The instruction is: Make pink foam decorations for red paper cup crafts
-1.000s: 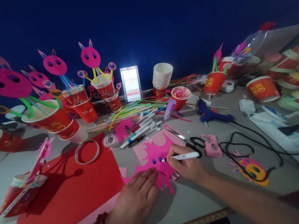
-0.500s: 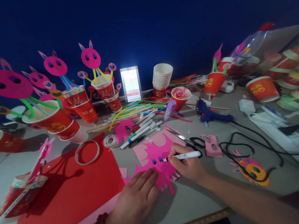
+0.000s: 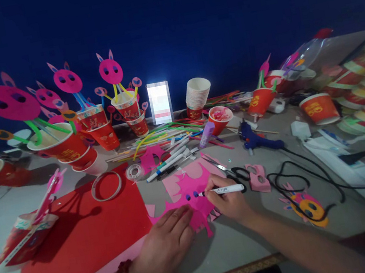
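Observation:
My right hand [image 3: 227, 201] is closed around a white acrylic marker [image 3: 227, 189], its tip at the right one of two dark blue eye-like ovals on a bright pink paper cutout [image 3: 194, 181]. The cutout has a jagged, spiky outline. Flat on its lower left part lies my left hand [image 3: 167, 240], fingers stretched out and holding nothing. Under the cutout's upper edge shows a light pink paper sheet [image 3: 170, 185]. Black-handled scissors [image 3: 225, 166] lie just beyond my right hand.
A red paper sheet [image 3: 114, 228] covers the table's left side, with a tape ring [image 3: 106, 186] on it. Decorated paper cups [image 3: 64, 145] stand behind. Several markers [image 3: 169, 162] and pipe cleaners [image 3: 164, 135] lie in the middle. A blue glue gun [image 3: 256, 137] trails its cord rightward.
Almost nothing differs. Both hands keep their places, the marker tip stays at the right blue oval, and the view shifts very slightly.

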Demonstrator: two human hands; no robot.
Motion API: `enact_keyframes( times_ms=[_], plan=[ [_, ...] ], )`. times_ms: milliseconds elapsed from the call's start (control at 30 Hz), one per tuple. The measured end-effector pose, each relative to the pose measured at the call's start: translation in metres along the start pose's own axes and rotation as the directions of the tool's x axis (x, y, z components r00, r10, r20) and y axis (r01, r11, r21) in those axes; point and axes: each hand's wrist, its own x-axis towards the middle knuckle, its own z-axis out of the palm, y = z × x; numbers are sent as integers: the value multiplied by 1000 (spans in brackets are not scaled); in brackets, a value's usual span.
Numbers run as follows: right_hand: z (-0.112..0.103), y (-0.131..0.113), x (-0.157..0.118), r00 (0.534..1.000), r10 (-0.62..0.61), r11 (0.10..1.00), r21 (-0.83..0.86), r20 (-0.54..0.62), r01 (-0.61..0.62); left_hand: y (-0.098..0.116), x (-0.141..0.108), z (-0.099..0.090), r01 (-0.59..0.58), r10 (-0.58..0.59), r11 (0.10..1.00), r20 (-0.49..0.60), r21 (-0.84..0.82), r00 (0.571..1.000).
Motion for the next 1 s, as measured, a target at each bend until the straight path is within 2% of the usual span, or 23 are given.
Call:
enact_keyframes(
  times_ms=[567, 1000],
  plan=[
    [-1, -3, 1, 999, 0, 1000, 9, 55, 0, 1, 2, -2, -3, 3, 999, 0, 33, 1000],
    [0, 0, -1, 1000, -1, 1000, -2, 4, 1, 1, 1, -1, -8, 8, 1000, 0, 10, 1000]
  ],
)
